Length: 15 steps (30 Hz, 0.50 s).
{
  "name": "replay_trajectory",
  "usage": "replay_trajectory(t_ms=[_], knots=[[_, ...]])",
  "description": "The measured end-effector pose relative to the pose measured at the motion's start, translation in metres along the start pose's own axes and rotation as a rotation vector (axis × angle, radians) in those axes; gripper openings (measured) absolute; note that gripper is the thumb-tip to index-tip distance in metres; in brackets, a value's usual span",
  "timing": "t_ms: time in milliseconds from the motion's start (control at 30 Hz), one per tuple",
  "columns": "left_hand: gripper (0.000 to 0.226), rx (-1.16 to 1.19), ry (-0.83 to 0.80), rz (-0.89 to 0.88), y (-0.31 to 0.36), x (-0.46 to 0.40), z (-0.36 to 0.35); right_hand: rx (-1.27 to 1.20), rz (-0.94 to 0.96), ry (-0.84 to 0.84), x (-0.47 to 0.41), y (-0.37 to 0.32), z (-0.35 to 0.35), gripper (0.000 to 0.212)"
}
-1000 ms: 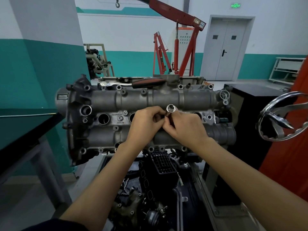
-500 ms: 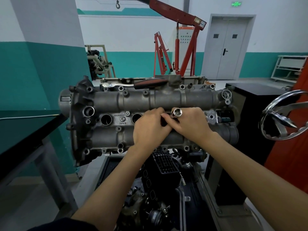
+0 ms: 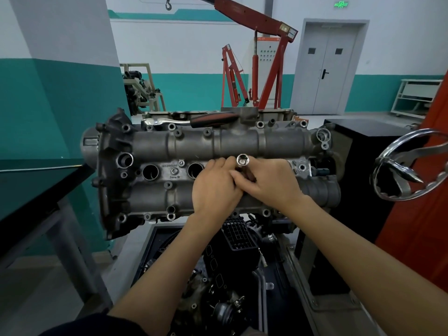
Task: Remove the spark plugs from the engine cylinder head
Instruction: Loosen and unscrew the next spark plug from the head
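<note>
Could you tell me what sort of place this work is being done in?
Most likely an automotive workshop or training garage: an engine sits on a stand, a red engine crane stands behind it, and a ratchet wrench lies on top.

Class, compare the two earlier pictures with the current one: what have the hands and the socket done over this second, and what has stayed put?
Little changed. Both hands still pinch the socket over the cylinder head; the left hand and right hand have shifted only slightly around it, with the camera also moving. Nothing was let go or newly gripped. The ratchet still lies on top of the head, and the two open plug wells remain empty.
</note>
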<state>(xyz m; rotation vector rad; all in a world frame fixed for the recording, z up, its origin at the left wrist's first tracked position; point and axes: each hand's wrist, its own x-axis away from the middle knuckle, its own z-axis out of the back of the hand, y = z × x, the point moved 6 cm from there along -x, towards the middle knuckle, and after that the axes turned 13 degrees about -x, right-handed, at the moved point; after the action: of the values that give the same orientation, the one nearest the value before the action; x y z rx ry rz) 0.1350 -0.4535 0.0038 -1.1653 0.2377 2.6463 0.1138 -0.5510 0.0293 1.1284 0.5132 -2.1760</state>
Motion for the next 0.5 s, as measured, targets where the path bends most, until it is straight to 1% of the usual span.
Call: replay_trajectory(t_ms=[67,133,200,233,333,433,500], knots=[[0.016,-0.001,0.003,0.005,0.001,0.0,0.004,0.033,0.053,0.023,0.001,-0.002,0.001,0.051],[0.011,0.044,0.03,0.032,0.003,0.001,0.01,0.029,0.055,0.045,0.0,-0.002,0.002,0.05],[0.013,0.064,0.062,0.064,0.003,0.002,0.014,0.03,0.051,0.065,0.0,-0.002,0.002,0.043],[0.013,0.057,0.047,0.069,0.003,0.002,0.013,0.034,0.052,0.076,0.0,-0.003,0.003,0.038],[0.015,0.012,0.017,0.043,0.002,0.002,0.007,0.029,0.052,0.102,0.001,-0.006,0.004,0.03],[0.021,-0.032,0.031,-0.012,0.005,0.002,0.004,0.013,0.067,0.104,0.003,-0.008,0.004,0.031],[0.025,-0.076,0.011,-0.031,0.005,0.002,-0.001,-0.006,0.048,0.089,0.004,-0.008,0.004,0.033]])
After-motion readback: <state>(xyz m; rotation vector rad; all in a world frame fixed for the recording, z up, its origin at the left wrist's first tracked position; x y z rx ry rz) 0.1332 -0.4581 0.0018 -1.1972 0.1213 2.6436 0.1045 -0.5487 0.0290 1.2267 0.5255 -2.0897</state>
